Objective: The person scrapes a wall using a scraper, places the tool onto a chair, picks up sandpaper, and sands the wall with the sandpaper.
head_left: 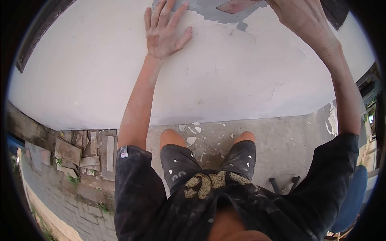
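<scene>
My left hand (163, 38) lies flat against the white wall (225, 76) with its fingers spread and nothing in them. Beside its fingertips, a grey patch (201, 9) shows where the paint has come off, with a ragged edge. At the top right, my right hand (301, 18) is closed around a scraper (237, 5), though the handle and most of the fingers are cut off by the frame's edge. The scraper's flat, reddish-stained blade rests over the grey patch and points left. Thin cracks run through the paint below it.
Paint flakes (191, 140) lie scattered on the concrete floor (273, 140) between and around my knees. Broken boards or tiles (90, 152) are piled at the left near grey paving (64, 197). A blue chair (354, 197) stands at the right behind my arm.
</scene>
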Demonstrator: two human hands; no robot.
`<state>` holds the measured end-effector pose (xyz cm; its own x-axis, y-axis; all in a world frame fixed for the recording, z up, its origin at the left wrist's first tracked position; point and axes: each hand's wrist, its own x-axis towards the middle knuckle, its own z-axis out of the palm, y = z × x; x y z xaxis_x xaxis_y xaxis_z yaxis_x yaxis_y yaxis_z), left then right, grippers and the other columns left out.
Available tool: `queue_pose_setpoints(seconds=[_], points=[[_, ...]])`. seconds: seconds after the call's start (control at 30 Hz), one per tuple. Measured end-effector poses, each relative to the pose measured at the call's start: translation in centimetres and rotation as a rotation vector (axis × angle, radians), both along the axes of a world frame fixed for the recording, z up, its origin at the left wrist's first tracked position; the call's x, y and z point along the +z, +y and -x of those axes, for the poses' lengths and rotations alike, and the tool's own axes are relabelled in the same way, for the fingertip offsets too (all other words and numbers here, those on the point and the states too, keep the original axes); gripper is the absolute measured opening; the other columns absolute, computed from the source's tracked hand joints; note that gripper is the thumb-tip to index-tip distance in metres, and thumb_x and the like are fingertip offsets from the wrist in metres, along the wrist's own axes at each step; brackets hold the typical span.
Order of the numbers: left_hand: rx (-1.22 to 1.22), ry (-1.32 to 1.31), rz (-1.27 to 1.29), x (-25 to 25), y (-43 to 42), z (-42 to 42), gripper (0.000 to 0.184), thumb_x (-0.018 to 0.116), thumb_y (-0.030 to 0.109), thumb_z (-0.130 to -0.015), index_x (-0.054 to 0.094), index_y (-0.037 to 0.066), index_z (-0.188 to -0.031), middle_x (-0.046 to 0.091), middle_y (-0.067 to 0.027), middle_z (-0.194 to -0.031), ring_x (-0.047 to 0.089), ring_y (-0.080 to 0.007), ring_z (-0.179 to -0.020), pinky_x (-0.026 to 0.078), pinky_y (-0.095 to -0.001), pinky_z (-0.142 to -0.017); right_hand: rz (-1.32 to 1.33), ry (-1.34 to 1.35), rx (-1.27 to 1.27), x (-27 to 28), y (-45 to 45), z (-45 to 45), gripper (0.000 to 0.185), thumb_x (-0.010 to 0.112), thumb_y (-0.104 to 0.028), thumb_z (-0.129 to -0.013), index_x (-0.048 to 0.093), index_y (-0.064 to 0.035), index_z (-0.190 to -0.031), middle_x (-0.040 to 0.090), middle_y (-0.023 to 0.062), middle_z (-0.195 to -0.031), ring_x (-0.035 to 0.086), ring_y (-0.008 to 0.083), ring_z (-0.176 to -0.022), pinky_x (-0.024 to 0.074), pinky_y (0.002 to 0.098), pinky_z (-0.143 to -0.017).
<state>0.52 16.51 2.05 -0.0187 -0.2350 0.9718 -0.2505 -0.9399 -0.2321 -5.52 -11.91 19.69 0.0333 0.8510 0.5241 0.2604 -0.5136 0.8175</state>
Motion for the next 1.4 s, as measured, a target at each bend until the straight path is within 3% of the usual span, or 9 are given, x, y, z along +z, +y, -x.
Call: queue_pose_setpoints(seconds=[0.43, 0.5, 0.63, 0.77, 0.87, 1.0, 1.13, 1.23, 1.4], points=[[0.023, 0.071, -0.022, -0.4, 0.4, 0.7, 0.059, 0.070, 0.040, -0.079, 0.062, 0.014, -0.131, 0.049, -0.0137, -0.146, 0.042, -0.0359, -0.137, 0.027, -0.0563, -0.113, 0.003, 0.240, -0.138, -1.7, 1.5, -0.7, 0.009, 0.061, -0.010, -0.082, 0.067, -0.0070, -0.075, 0.063, 0.0097, -0.064, 0.061, 0.0223, -0.075, 0.0374, 0.0388, -0.091], [-0.078, -0.007, -0.025, -0.3, 0.6, -0.2, 0.054, 0.070, 0.043, -0.079, 0.066, 0.019, -0.128, 0.052, -0.0067, -0.147, 0.044, -0.0285, -0.136, 0.024, -0.0477, -0.116, 0.056, 0.146, 0.039, -1.1, 1.4, -3.1, 0.015, 0.061, -0.014, -0.086, 0.063, -0.0068, -0.073, 0.061, 0.0109, -0.060, 0.060, 0.0227, -0.072, 0.0368, 0.0394, -0.093], [-0.171, -0.043, -0.019, 1.6, -1.1, 1.0, 0.052, 0.076, 0.043, -0.078, 0.067, 0.014, -0.121, 0.056, -0.0095, -0.138, 0.044, -0.0336, -0.134, 0.025, -0.0491, -0.114, 0.148, 0.059, 0.315, -0.5, 3.4, -3.2, 0.018, 0.062, -0.018, -0.086, 0.060, -0.0070, -0.071, 0.057, 0.0096, -0.056, 0.060, 0.0238, -0.072, 0.0354, 0.0410, -0.099], [-0.163, -0.051, -0.126, 5.9, -4.1, -1.1, 0.050, 0.071, 0.040, -0.081, 0.065, 0.010, -0.120, 0.057, -0.0157, -0.131, 0.045, -0.0402, -0.130, 0.030, -0.0564, -0.109, 0.222, 0.143, 0.233, 0.4, 4.7, -1.8, 0.019, 0.066, -0.020, -0.082, 0.061, -0.0054, -0.072, 0.054, 0.0067, -0.055, 0.059, 0.0241, -0.076, 0.0329, 0.0441, -0.107], [-0.255, -0.064, -0.054, 5.5, -4.8, -3.3, 0.040, 0.074, 0.032, -0.084, 0.067, 0.006, -0.113, 0.058, -0.0149, -0.127, 0.046, -0.0396, -0.129, 0.033, -0.0525, -0.106, 0.042, -0.052, 0.395, 1.8, 4.4, -2.2, 0.032, 0.076, -0.026, -0.074, 0.065, -0.0047, -0.095, 0.062, 0.0089, -0.084, 0.061, 0.0250, -0.085, 0.0331, 0.0444, -0.111], [-0.378, -0.184, -0.087, 5.0, -4.7, -4.1, 0.023, 0.072, 0.019, -0.088, 0.070, 0.002, -0.103, 0.059, -0.0155, -0.123, 0.047, -0.0383, -0.128, 0.037, -0.0466, -0.100, -0.381, 0.274, 0.885, 2.3, 4.2, -4.7, 0.063, 0.077, -0.041, -0.082, 0.055, -0.0040, -0.128, 0.063, 0.0161, -0.108, 0.062, 0.0235, -0.100, 0.0442, 0.0430, -0.100], [-0.297, -0.084, -0.106, 4.8, -4.5, -3.6, 0.027, 0.071, 0.021, -0.088, 0.068, 0.003, -0.107, 0.057, -0.0165, -0.125, 0.048, -0.0380, -0.123, 0.037, -0.0465, -0.099, -0.297, 1.512, 1.206, 1.9, 4.8, -4.2, 0.050, 0.067, -0.052, -0.091, 0.063, -0.0029, -0.101, 0.064, 0.0097, -0.082, 0.065, 0.0142, -0.081, 0.0490, 0.0272, -0.070], [-0.263, -0.037, -0.127, 4.5, -4.5, -3.4, 0.030, 0.071, 0.023, -0.088, 0.067, 0.004, -0.111, 0.055, -0.0161, -0.128, 0.048, -0.0372, -0.119, 0.036, -0.0479, -0.100, -0.653, 1.479, 1.423, -1.2, 9.0, -3.4, 0.053, 0.059, -0.054, -0.097, 0.060, -0.0072, -0.073, 0.050, -0.0012, -0.056, 0.047, 0.0050, -0.048, 0.0345, 0.0178, -0.045], [-0.226, -0.022, -0.159, 4.2, -4.0, -4.3, 0.030, 0.072, 0.024, -0.087, 0.066, 0.007, -0.111, 0.059, -0.0134, -0.119, 0.047, -0.0339, -0.118, 0.035, -0.0507, -0.104, -0.766, 1.307, 1.595, -2.0, 9.0, -4.3, 0.053, 0.056, -0.049, -0.101, 0.052, -0.0075, -0.068, 0.040, -0.0046, -0.053, 0.031, 0.0044, -0.042, 0.0213, 0.0246, -0.039]])
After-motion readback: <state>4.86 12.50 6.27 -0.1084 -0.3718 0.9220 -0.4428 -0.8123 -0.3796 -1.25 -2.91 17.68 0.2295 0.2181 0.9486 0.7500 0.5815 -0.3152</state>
